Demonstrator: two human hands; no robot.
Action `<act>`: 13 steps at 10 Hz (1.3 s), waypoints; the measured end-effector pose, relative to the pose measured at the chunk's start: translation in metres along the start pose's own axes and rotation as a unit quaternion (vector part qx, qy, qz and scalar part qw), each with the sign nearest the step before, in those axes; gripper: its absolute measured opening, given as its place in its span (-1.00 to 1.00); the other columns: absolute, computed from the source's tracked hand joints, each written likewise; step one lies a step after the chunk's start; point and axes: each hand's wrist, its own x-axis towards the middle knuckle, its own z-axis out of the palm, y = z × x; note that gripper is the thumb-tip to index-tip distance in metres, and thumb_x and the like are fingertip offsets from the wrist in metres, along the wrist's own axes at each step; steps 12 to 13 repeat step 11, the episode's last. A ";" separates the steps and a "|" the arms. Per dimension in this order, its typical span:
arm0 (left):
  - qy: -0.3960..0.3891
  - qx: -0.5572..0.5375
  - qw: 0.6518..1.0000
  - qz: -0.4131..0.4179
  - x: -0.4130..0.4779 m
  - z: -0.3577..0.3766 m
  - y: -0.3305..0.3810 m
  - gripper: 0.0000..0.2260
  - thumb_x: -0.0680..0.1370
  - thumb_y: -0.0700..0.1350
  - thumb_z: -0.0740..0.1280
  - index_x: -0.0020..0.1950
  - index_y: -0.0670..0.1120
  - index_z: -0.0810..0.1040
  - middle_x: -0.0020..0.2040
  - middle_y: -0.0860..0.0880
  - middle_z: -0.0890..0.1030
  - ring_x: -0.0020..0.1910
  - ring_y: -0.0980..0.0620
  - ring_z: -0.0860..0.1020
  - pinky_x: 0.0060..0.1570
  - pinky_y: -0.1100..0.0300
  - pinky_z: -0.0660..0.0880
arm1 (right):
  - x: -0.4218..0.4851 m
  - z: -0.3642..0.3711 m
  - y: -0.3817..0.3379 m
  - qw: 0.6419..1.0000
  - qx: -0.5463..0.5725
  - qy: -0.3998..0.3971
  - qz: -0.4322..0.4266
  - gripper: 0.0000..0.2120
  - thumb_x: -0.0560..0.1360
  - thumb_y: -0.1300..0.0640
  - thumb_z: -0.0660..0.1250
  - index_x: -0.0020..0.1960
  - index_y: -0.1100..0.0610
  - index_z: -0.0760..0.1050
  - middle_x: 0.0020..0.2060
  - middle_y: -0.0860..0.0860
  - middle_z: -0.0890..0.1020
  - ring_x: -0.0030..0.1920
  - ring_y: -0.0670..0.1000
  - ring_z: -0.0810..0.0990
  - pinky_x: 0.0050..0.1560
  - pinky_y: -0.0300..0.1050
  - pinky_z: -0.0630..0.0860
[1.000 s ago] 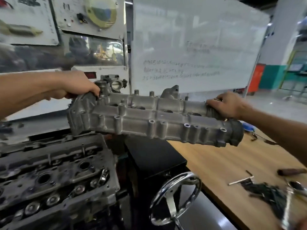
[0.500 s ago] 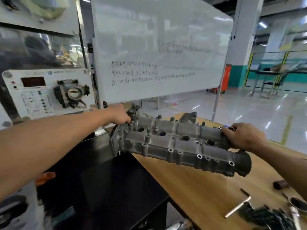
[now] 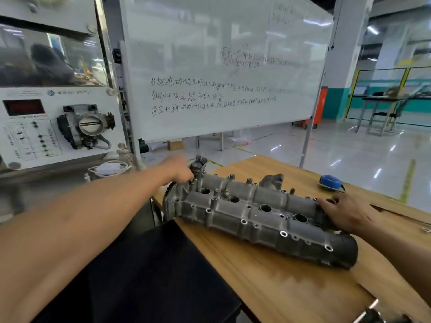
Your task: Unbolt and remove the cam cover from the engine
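On the wooden table [image 3: 283, 289] lies the cam cover [image 3: 254, 219].

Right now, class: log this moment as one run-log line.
cam cover: on table | left hand: grips left end | right hand: holds right end

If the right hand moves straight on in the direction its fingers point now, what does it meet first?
The cam cover itself: the right hand holds its right end, fingers pointing left along it. Going on, it would likely push against the cover's top, though depth is unclear.
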 end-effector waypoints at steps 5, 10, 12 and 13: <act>-0.010 -0.053 0.998 0.017 -0.002 0.011 -0.006 -0.57 0.59 0.03 0.38 -0.35 -0.12 0.30 -0.43 -0.05 0.30 -0.46 0.03 0.25 -0.44 0.14 0.16 | 0.006 -0.006 0.004 0.987 -0.160 -0.007 -0.002 -0.49 0.53 -0.38 0.02 -0.20 0.01 0.46 -0.34 0.00 0.57 -0.30 -0.01 0.55 -0.36 -0.11 0.47; 0.014 -0.056 0.996 0.063 -0.053 -0.022 -0.016 -0.81 0.61 0.00 0.35 -0.07 -0.09 0.48 -0.16 -0.09 0.47 -0.24 -0.02 0.42 -0.21 0.15 0.35 | -0.005 -0.025 -0.027 0.935 -0.331 -0.114 -0.061 -0.57 0.64 -0.22 -0.08 0.32 -0.07 0.39 -0.15 -0.03 0.51 -0.10 -0.03 0.52 -0.08 -0.09 0.53; 0.063 -0.152 0.985 0.045 -0.110 -0.096 -0.063 -0.84 0.58 -0.05 0.42 0.10 -0.03 0.52 -0.08 -0.01 0.57 -0.18 0.00 0.53 -0.18 0.17 0.44 | -0.018 -0.046 -0.033 0.969 -0.245 -0.044 -0.001 -0.29 0.53 -0.45 -0.11 0.27 0.04 0.47 -0.09 0.02 0.59 -0.07 0.03 0.56 0.00 -0.03 0.53; 0.063 -0.152 0.985 0.045 -0.110 -0.096 -0.063 -0.84 0.58 -0.05 0.42 0.10 -0.03 0.52 -0.08 -0.01 0.57 -0.18 0.00 0.53 -0.18 0.17 0.44 | -0.018 -0.046 -0.033 0.969 -0.245 -0.044 -0.001 -0.29 0.53 -0.45 -0.11 0.27 0.04 0.47 -0.09 0.02 0.59 -0.07 0.03 0.56 0.00 -0.03 0.53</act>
